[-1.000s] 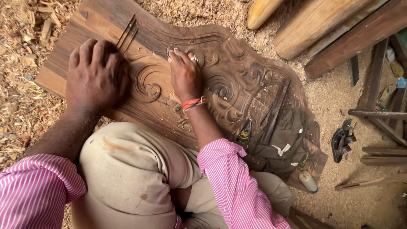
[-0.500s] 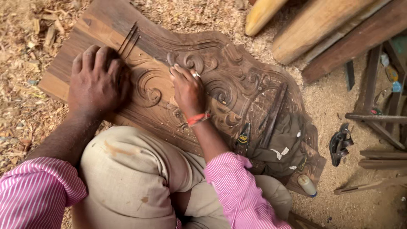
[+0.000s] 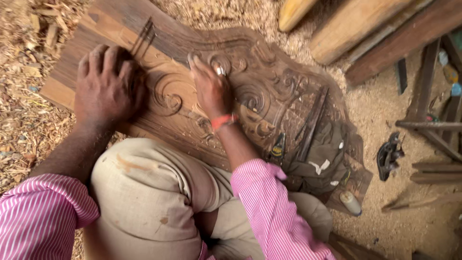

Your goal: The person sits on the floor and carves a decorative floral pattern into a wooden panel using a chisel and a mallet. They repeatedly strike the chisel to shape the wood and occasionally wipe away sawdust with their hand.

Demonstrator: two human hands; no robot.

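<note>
We see the carved wooden panel (image 3: 269, 96) lying mid-frame on sawdust floor (image 3: 385, 96). Left hand (image 3: 108, 86) spread flat at nine o'clock; right hand (image 3: 211, 89) pressing the centre scrollwork, fingers extended, gripping nothing.

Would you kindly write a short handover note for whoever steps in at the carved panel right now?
Left hand: lies flat, fingers spread, on the left part of the carved wooden panel, beside a few thin metal tools lying on the wood.
Right hand: rests on the scrollwork at mid-panel, fingertips on the carving; whether it holds anything I cannot tell.
Around: a cloth tool roll lies over the panel's right end, a small bottle by its lower corner, a dark tool on the sawdust to the right.
Done: scrolls are carved across the middle and right.
Left: the left end of the panel is mostly plain wood.
</note>
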